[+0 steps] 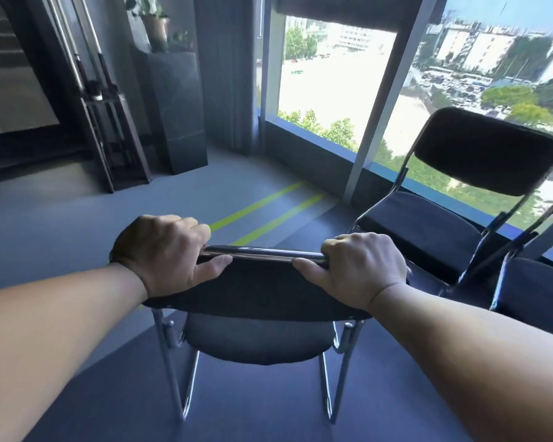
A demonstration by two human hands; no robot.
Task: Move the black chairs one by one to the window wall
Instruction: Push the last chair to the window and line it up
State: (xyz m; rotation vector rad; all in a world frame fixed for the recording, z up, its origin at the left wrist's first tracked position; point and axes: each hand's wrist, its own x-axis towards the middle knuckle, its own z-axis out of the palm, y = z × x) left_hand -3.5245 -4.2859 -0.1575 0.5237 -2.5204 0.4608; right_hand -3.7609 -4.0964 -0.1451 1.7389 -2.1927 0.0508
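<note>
Pole rack: a dark wooden rack of long poles leans against the far left wall.
Pedestal: a dark block stands right of the rack and carries a potted plant.
Left hand: your left hand grips the top left of the backrest, fingers curled over the chrome top bar and thumb pressed on the near face.
Black chair: the black chair sits straight before you, its back toward you and its seat facing the window; you cannot tell whether its legs touch the floor.
Floor lines: two yellow-green stripes run on the floor beyond the chair toward the glass.
Right hand: your right hand grips the top right of the same backrest in the same way.
Window wall: the window wall is ahead and to the right, well apart from your chair.
Second black chair: a second black chair stands against the glass.
Third chair: a third chair is just beside it at the right edge, partly cut off.
</note>
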